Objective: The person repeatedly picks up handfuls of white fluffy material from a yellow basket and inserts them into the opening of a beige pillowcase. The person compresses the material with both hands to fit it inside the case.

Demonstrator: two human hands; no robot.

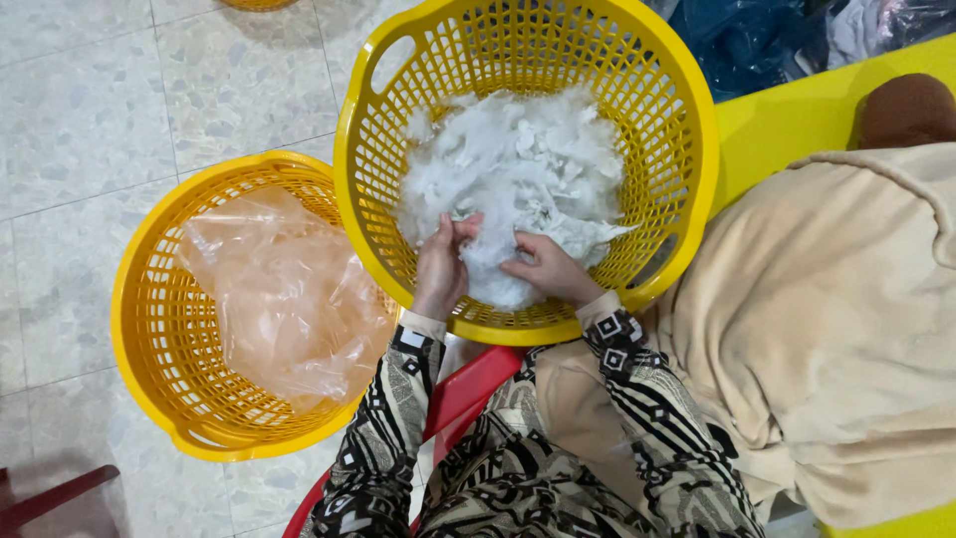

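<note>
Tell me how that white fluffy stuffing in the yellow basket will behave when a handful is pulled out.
The white stuffing looks wispy and loose, so it is probably very light and floppy. Its ragged tufts suggest it will tear away in clumps rather than lift whole. Both the left hand and right hand already pinch strands.

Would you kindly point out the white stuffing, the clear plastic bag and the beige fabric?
white stuffing (pixel 518 164), head view, middle of the fluffy pile.
clear plastic bag (pixel 284 289), head view, crumpled centre.
beige fabric (pixel 827 329), head view, broad folded surface.
</note>
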